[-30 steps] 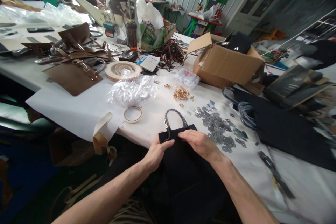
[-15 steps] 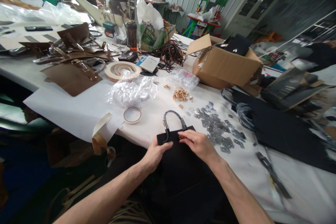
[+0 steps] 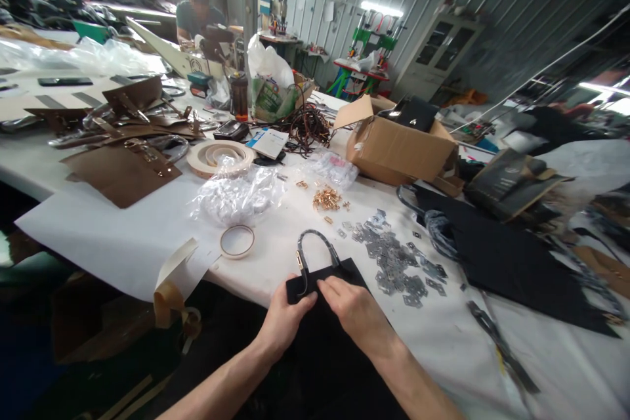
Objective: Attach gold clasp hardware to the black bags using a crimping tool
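A black bag panel (image 3: 327,335) hangs over the table's front edge towards me, with a wrapped loop handle (image 3: 315,233) standing up from its top. The handle's left end carries a gold-coloured fitting. My left hand (image 3: 285,318) grips the panel's upper left corner, thumb on the front face. Bunched fingers of my right hand (image 3: 352,312) press against the front face, just below the handle and close to my left thumb. Whatever lies under those right fingertips is hidden. Flat metal plates (image 3: 394,259) and small gold-coloured fittings (image 3: 326,198) lie in piles beyond my hands.
Left of the handle lie a tape ring (image 3: 237,256) and a crumpled clear bag (image 3: 236,197). Brown bag panels (image 3: 123,170) are at the left. A cardboard box (image 3: 401,151) stands behind the plates; another black panel (image 3: 522,269) lies right. A person (image 3: 197,10) sits far back.
The camera has tipped up, so things sit lower in view. My right hand has moved left along the panel towards my left thumb, its fingers now lying flatter against it. My left hand keeps its grip.
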Motion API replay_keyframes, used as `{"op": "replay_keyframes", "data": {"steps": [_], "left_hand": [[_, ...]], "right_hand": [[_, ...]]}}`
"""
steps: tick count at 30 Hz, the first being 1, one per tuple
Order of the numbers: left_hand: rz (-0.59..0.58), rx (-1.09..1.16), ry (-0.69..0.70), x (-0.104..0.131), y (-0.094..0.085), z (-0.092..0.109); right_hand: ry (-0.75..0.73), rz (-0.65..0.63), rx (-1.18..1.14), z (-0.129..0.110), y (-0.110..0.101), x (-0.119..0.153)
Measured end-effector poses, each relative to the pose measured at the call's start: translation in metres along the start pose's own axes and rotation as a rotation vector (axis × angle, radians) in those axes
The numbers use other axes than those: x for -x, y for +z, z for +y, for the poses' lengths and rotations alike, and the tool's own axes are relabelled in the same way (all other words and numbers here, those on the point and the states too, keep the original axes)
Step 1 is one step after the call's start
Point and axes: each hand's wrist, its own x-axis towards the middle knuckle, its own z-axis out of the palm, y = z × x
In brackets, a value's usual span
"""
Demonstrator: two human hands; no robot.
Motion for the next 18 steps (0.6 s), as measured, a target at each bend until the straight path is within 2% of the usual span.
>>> {"op": "replay_keyframes", "data": {"steps": [2,5,7,10,13,16,18], "left_hand": [[0.023,-0.153,0.058,0.0,-0.003,0.004],[0.044,-0.382,0.13,-0.001,-0.013,0.008],[0.039,-0.468,0.147,-0.003,-0.019,0.01],[0.049,-0.564,0.164,-0.007,-0.024,0.012],[0.115,-0.639,0.173,-0.013,-0.025,0.013],[0.09,-0.672,0.216,-0.017,-0.026,0.014],[0.048,-0.673,0.232,-0.019,-0.027,0.016]], "right_hand": [[0.043,0.036,-0.041,-0.005,0.001,0.003],[0.164,0.066,-0.325,0.001,-0.001,0.006],[0.297,0.093,-0.575,0.014,-0.002,0.003],[0.545,0.262,-0.803,0.047,-0.001,-0.012],[0.711,0.395,-0.817,0.087,0.005,-0.038],[0.724,0.32,-0.646,0.118,0.014,-0.071],[0.7,0.248,-0.525,0.13,0.02,-0.093]]}}
